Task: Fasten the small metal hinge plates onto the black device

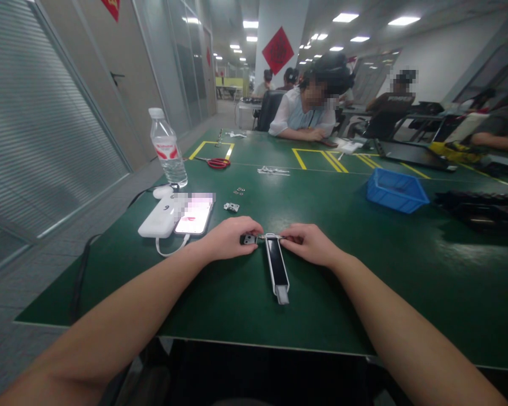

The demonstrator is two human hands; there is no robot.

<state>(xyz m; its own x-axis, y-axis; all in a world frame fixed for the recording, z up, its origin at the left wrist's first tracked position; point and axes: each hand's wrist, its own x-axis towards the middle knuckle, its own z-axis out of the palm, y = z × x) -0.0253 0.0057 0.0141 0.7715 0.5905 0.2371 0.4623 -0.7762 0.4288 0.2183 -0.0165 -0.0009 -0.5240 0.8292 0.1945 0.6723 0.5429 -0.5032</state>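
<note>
One white-framed device (278, 262) with a dark face lies on the green table (220, 304) between the person's two hands, its single grey tab (283, 294) pointing toward the near edge. At its far end runs one thin metal rod (270, 236); the right hand (308, 242) pinches its right end between thumb and fingers, while the left hand (232, 237) grasps one small metal piece (249, 239) with a dark part, beside the rod's other end. Left of the hands, one white cable (166, 255) curls up to one lit phone (192, 219), just beside one white case (157, 217). A little farther lie one loose metal bracket (231, 207) and about four tiny flat parts (239, 192), too small to tell. Of two containers, the blue bin (398, 194) at right shows bare inner walls, and the capped bottle (167, 149) at left holds clear liquid. Beyond are one cluster of thin strips (273, 171), one pair of red-handled scissors (219, 163), and one person (300, 118) leaning on the far edge.
</note>
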